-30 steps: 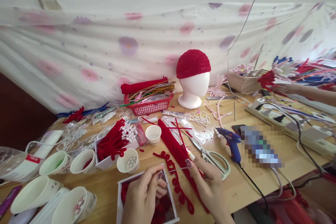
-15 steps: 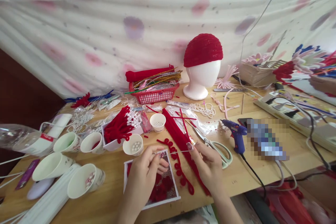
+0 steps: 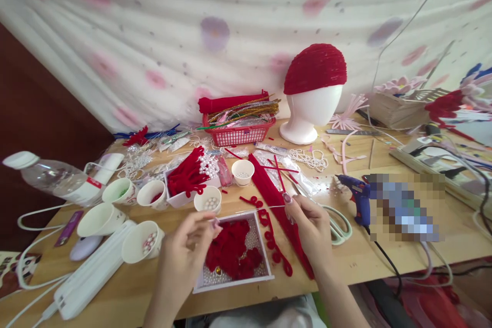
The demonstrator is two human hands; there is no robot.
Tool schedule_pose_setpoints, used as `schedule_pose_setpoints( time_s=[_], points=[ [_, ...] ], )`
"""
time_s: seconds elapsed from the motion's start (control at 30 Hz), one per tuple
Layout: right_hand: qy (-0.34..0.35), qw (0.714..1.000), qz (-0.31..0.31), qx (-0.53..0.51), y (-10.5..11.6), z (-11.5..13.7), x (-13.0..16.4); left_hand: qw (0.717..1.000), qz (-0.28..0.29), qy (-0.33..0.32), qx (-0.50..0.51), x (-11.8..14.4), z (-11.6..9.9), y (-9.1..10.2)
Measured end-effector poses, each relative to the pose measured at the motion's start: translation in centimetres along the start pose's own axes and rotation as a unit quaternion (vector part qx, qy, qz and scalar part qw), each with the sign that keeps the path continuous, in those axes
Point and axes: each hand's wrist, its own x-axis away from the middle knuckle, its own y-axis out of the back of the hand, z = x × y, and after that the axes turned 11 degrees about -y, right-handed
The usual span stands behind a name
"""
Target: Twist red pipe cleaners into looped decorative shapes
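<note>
My right hand point(image 3: 313, 228) pinches a thin pale strand point(image 3: 265, 208) between thumb and fingers, to the right of the white box. The strand stretches leftward from it, and its far end is hard to make out. My left hand point(image 3: 190, 246) is over the left edge of the white box point(image 3: 235, 285), slightly blurred, thumb and fingertips drawn together. Whatever they hold is too small to tell. Inside the box lie red fuzzy pieces point(image 3: 226, 246) and small pearl beads point(image 3: 251, 236). A curled red fuzzy stem point(image 3: 271, 241) lies right of the box, beside a bundle of red stems point(image 3: 290, 230).
Paper cups of beads point(image 3: 140, 251) and a plastic bottle point(image 3: 65, 179) stand on the left. Green-handled scissors point(image 3: 342, 238), a blue glue gun point(image 3: 359, 200) and a power strip point(image 3: 423, 174) lie right. Behind are a red basket point(image 3: 242, 136) and a foam head point(image 3: 315, 107) wearing a red cap.
My left hand has drawn away leftward from the strand, uncovering more of the box. My right hand still pinches the strand. The view has shifted a little left.
</note>
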Motion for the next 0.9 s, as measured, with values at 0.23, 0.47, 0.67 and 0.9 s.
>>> schedule_pose_setpoints(
  time_s=[0.23, 0.47, 0.67, 0.9],
  points=[
    [0.003, 1.0, -0.006, -0.02, 0.5, 0.4, 1.3, 0.998, 0.027, -0.044, 0.032, 1.4, 0.4, -2.5],
    [0.002, 0.999, -0.05, -0.014, 0.9, 0.6, 2.7, 0.993, -0.012, 0.016, 0.117, 1.6, -1.0, -4.9],
    [0.0, 0.998, -0.065, -0.02, 0.7, 0.5, 3.1, 0.939, 0.021, 0.133, 0.316, 1.4, -0.8, -5.0],
    [0.025, 0.997, -0.031, -0.062, 0.6, 0.3, 2.8, 0.838, 0.062, 0.231, 0.49, 1.0, -0.6, -5.0]
  ],
)
